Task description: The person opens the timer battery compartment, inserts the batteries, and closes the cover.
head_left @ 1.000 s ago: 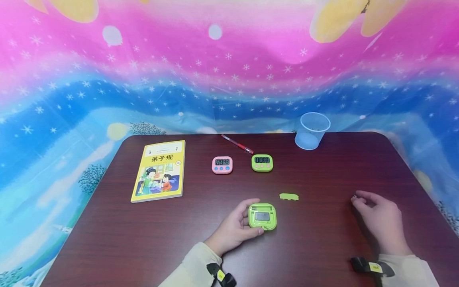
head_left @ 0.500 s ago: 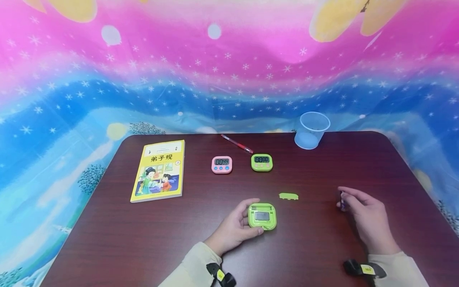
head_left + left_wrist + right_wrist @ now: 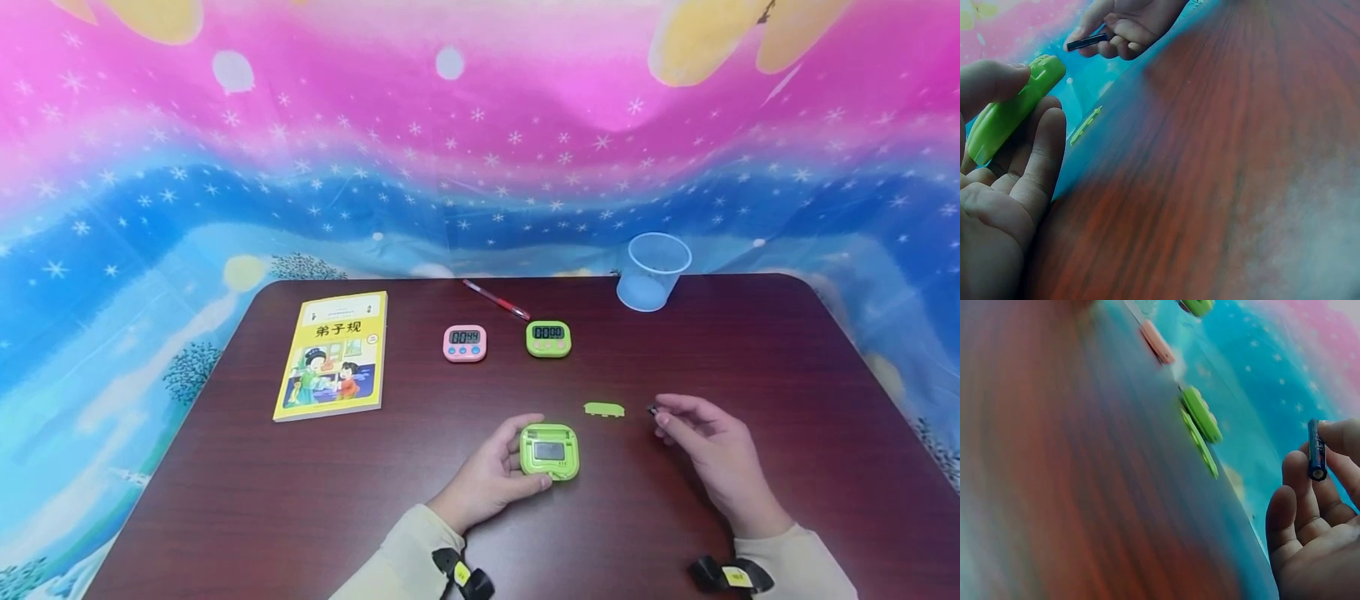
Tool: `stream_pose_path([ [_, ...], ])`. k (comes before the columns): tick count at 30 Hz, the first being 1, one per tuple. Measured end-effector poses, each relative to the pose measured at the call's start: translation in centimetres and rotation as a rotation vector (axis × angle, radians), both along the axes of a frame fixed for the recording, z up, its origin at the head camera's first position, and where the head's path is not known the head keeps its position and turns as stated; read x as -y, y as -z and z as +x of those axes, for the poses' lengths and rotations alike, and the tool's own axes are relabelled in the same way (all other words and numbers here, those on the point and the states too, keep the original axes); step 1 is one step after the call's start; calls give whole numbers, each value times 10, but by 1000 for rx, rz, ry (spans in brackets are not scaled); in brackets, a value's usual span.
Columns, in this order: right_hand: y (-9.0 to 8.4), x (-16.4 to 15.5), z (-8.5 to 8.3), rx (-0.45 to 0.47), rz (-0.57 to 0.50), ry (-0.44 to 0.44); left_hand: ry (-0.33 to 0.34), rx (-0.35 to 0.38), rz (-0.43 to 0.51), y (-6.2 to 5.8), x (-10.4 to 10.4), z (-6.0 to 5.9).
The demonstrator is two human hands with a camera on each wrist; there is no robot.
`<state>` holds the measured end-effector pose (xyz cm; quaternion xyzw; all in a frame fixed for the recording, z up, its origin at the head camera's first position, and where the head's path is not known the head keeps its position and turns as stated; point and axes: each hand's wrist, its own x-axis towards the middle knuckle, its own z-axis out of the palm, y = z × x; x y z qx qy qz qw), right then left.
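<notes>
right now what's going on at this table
A person sits at a dark wooden table. Their left hand grips a green timer lying back side up, its battery cover lying loose just beyond it. Their right hand pinches a small battery near that cover. Farther back lie a pink timer, a second green timer, a red pen, a clear plastic cup and a yellow book.
</notes>
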<state>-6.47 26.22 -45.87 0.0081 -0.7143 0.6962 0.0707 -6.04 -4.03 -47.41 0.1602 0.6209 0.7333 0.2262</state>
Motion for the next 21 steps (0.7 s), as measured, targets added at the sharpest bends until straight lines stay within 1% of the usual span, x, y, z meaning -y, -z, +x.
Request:
stream_pose_path([
  [2, -1, 7, 1, 2, 11, -18, -1, -3, -2, 0, 0, 0],
  [4, -1, 13, 1, -6, 65, -36, -1, -5, -3, 0, 0, 0],
  [6, -2, 21, 1, -26, 135, -49, 2, -6, -2, 0, 0, 0],
  [9, -4, 33, 1, -76, 272, -51, 7, -9, -3, 1, 0, 0],
  [11, -6, 43, 1, -108, 327, -59, 10, -13, -6, 1, 0, 0],
  [13, -8, 52, 0, -138, 362, -75, 11, -16, -12, 1, 0, -1],
  [16, -9, 65, -1, -181, 380, -117, 14, -20, -13, 1, 0, -1],
  [21, -13, 81, -3, -224, 407, -198, 33, -28, -10, 1, 0, -1],
])
